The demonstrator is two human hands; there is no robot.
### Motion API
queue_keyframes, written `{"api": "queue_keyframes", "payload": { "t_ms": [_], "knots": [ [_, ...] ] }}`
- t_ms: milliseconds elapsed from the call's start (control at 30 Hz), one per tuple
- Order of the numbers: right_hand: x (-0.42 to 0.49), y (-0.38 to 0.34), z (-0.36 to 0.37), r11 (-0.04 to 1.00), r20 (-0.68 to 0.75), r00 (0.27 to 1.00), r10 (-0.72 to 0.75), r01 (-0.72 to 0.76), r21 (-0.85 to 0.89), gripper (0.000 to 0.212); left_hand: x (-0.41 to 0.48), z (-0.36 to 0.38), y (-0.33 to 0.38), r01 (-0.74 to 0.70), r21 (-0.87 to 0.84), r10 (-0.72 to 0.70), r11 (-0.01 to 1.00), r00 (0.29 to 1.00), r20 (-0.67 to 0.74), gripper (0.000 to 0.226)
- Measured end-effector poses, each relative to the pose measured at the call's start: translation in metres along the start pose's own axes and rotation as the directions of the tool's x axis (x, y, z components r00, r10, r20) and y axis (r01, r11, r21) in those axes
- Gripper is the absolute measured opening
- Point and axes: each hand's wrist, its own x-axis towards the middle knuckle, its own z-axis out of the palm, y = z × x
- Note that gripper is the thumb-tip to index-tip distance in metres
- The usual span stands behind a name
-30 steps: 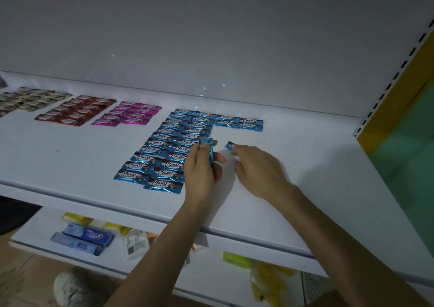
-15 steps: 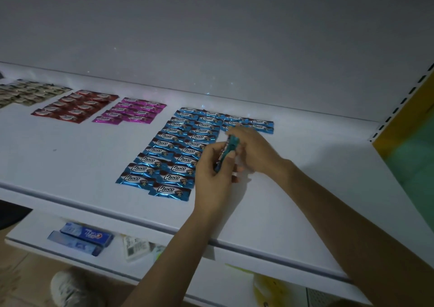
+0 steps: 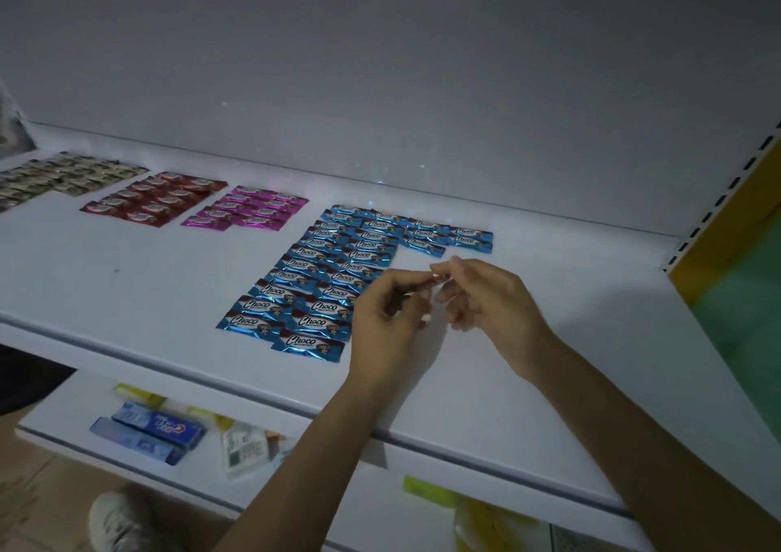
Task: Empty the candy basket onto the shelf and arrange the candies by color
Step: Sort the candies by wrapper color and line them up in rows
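White shelf (image 3: 549,340), left hand (image 3: 389,312) and right hand (image 3: 486,298) pinching a candy (image 3: 427,283), mostly hidden

- Held candy (image 3: 426,284): pinched between fingertips of the left hand (image 3: 386,319) and right hand (image 3: 492,293); only a thin edge shows, colour and print cannot be told.
- Blue candies (image 3: 338,264): pieces nearest the left hand partly covered by it.
- Olive candies (image 3: 63,177): group cut off by the left edge; print too small to read.
- Red candies (image 3: 152,198), pink candies (image 3: 249,211): print too small to read.
- Lower shelf (image 3: 63,420): rear part hidden under the upper shelf (image 3: 169,298).
- Blue boxes (image 3: 152,433), white packet (image 3: 245,450): blurred, lettering unreadable.
- Yellow packets (image 3: 490,522): blurred, tops hidden under the upper shelf.
- Shoe (image 3: 122,522): blurred, cut off by the bottom edge.
- Pale object (image 3: 8,129): cut off at the left edge, unidentifiable.
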Motion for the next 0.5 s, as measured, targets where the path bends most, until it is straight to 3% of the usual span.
{"api": "queue_keyframes", "payload": {
  "t_ms": [100, 200, 400, 500],
  "knots": [
    [-0.005, 0.005, 0.001, 0.999, -0.006, 1.000, -0.013, 0.014, 0.052, 0.013, -0.002, -0.002, -0.002, -0.023, 0.057, 0.021, 0.998, 0.999, 0.027, 0.029],
    [-0.007, 0.008, 0.002, 0.999, -0.096, 0.995, -0.039, 0.042, 0.032, 0.019, -0.004, -0.001, 0.001, 0.115, -0.019, -0.113, 0.993, 0.992, 0.054, 0.041],
    [-0.017, 0.010, -0.003, 0.997, -0.167, 0.983, -0.072, 0.077, 0.022, 0.017, -0.002, 0.001, 0.000, 0.045, 0.042, -0.045, 0.998, 0.999, -0.004, 0.009],
    [-0.016, 0.014, -0.001, 0.973, -0.222, 0.962, -0.157, 0.113, -0.200, 0.033, 0.001, 0.002, 0.000, 0.061, 0.015, -0.060, 0.998, 0.998, -0.012, 0.007]
  ]
}}
